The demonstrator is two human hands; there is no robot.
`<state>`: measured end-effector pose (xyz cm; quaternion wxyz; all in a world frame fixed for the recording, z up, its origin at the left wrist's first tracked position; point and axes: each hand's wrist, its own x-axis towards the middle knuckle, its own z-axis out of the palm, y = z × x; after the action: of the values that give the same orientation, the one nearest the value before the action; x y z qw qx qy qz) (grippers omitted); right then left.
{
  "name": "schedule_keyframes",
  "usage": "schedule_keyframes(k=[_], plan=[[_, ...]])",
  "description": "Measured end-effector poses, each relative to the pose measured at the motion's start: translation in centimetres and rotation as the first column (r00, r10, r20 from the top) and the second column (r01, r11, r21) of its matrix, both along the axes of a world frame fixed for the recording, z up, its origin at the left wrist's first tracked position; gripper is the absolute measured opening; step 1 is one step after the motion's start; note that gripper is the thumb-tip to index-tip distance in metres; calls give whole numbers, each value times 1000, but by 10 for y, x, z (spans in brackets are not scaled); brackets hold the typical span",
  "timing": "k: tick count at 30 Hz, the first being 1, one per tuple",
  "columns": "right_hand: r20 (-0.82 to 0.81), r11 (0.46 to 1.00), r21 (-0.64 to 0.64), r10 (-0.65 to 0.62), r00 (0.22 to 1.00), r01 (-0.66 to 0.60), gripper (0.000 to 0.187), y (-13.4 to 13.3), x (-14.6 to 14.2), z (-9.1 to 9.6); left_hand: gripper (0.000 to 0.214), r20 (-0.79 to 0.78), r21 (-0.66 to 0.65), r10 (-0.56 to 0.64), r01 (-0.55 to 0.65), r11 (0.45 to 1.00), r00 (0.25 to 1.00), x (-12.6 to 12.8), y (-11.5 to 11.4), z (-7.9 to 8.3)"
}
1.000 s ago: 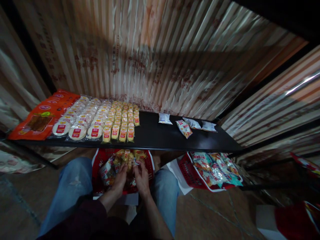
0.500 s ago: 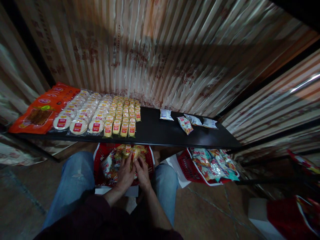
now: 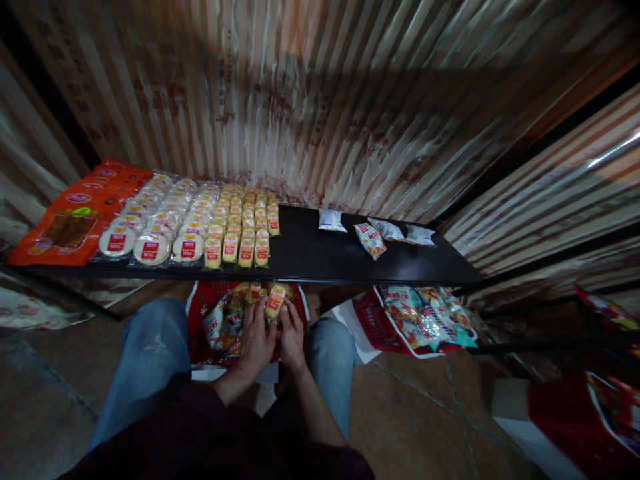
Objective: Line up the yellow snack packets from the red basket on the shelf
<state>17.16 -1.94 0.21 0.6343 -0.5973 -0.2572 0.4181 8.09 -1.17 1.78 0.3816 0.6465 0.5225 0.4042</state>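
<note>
Between my legs stands a red basket (image 3: 196, 357) with mixed wrapped snacks in it. Above it, my left hand (image 3: 257, 341) and my right hand (image 3: 293, 337) are closed from either side on a small yellow wrapped cake (image 3: 275, 300), its red and yellow label facing up. More cakes of the same kind (image 3: 254, 291) lie in the basket behind it. On the shelf in front, rows of matching yellow wrapped cakes (image 3: 230, 248) stand lined up, beside rows of round white wrapped cakes (image 3: 152, 249).
A black shelf (image 3: 300, 257) crosses in front of me. An orange bag (image 3: 75, 207) lies at its left end, several small snack bags (image 3: 370, 240) toward its right. To the right stands a second red basket (image 3: 370, 327) of snack packs. A patterned curtain (image 3: 300, 100) hangs behind.
The yellow cake has come up slightly and turned, so its label now shows between my fingertips. My hands have spread a little apart around it. The view has shifted slightly.
</note>
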Motion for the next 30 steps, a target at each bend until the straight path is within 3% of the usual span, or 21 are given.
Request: schedule_keyframes(k=[9, 14, 19, 24, 30], plan=[[53, 999, 35, 27, 998, -29, 51, -1, -1, -3, 47, 112, -49, 7, -2, 999, 994, 5, 3, 6], [63, 1000, 1, -3, 998, 3, 52, -1, 1, -1, 48, 32, 19, -39, 38, 999, 999, 7, 1, 3], [142, 997, 54, -55, 988, 47, 52, 1, 8, 3, 47, 28, 50, -65, 63, 997, 998, 13, 7, 3], [198, 993, 102, -85, 977, 66, 48, 12, 17, 16, 42, 83, 65, -74, 68, 996, 994, 22, 21, 17], [176, 994, 113, -33, 984, 14, 48, 40, 30, 33, 43, 95, 41, -42, 38, 998, 995, 35, 44, 39]])
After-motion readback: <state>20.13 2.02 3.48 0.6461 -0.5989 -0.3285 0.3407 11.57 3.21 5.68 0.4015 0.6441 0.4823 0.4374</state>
